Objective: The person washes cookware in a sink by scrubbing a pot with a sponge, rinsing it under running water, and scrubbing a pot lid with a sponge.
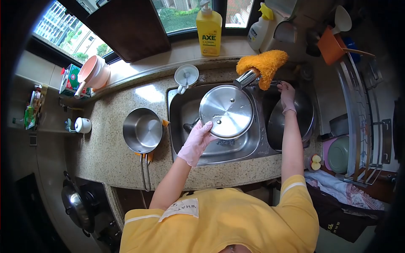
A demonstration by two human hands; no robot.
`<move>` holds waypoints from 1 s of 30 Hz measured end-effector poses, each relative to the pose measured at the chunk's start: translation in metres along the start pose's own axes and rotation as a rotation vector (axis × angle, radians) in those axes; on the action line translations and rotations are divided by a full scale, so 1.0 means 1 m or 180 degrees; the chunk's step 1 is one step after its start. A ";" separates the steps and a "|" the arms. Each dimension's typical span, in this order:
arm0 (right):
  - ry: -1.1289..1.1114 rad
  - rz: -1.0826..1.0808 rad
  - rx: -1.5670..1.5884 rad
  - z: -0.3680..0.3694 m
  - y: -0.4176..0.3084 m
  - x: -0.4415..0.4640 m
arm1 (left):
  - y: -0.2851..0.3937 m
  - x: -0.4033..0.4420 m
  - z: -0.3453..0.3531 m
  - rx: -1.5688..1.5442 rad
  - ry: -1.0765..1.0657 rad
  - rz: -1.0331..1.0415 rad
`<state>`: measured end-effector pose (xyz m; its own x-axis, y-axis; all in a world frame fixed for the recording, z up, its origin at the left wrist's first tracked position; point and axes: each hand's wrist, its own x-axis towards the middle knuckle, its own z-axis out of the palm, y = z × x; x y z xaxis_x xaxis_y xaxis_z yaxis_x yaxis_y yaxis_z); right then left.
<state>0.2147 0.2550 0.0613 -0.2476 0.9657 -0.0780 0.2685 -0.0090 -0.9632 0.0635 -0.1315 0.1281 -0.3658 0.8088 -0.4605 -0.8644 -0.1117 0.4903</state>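
Note:
Above the left sink basin [181, 126], my left hand [197, 141], in a thin pale glove, holds a steel lid [228, 110] by its lower left edge. The lid's underside faces up. My right hand [287, 93], also gloved, is closed at the faucet's handle, right of the spout [247, 79]; its fingertips are partly hidden. A fluffy orange cloth [265, 65] hangs over the faucet. Left of the sink, a steel saucepan [143, 130] rests on the counter. A large pan [291, 122] fills the right basin, beneath my right forearm.
Behind the sink are a white cup [186, 76], a yellow soap bottle [209, 31] and a spray bottle [259, 29]. A dish rack [358, 114], green bowl [338, 154] and cut apple [315, 162] are at the right. A lidded pot [77, 203] stands at lower left.

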 end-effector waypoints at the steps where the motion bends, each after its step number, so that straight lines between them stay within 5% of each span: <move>1: -0.0010 -0.0007 0.0107 -0.001 0.004 0.004 | 0.001 0.001 0.000 -0.0023 -0.0026 0.0010; 16: -0.0219 0.0379 0.0049 -0.007 0.001 0.010 | 0.008 0.002 -0.005 0.0066 0.0170 0.0040; 22: -0.0560 0.1018 0.0131 -0.009 -0.014 -0.024 | 0.005 0.005 -0.005 0.0010 0.0203 -0.0029; 28: -0.2301 0.1229 0.1107 0.024 -0.037 -0.148 | 0.000 0.018 -0.002 0.0072 0.0014 -0.0230; 30: -0.2234 0.1722 0.2701 0.032 -0.037 -0.179 | -0.001 0.020 -0.002 0.0199 0.0026 -0.0234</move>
<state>0.2190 0.0742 0.1022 -0.8104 0.4383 -0.3887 -0.1342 -0.7847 -0.6052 0.0563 -0.1161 0.1169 -0.3051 0.8088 -0.5028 -0.8659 -0.0158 0.5000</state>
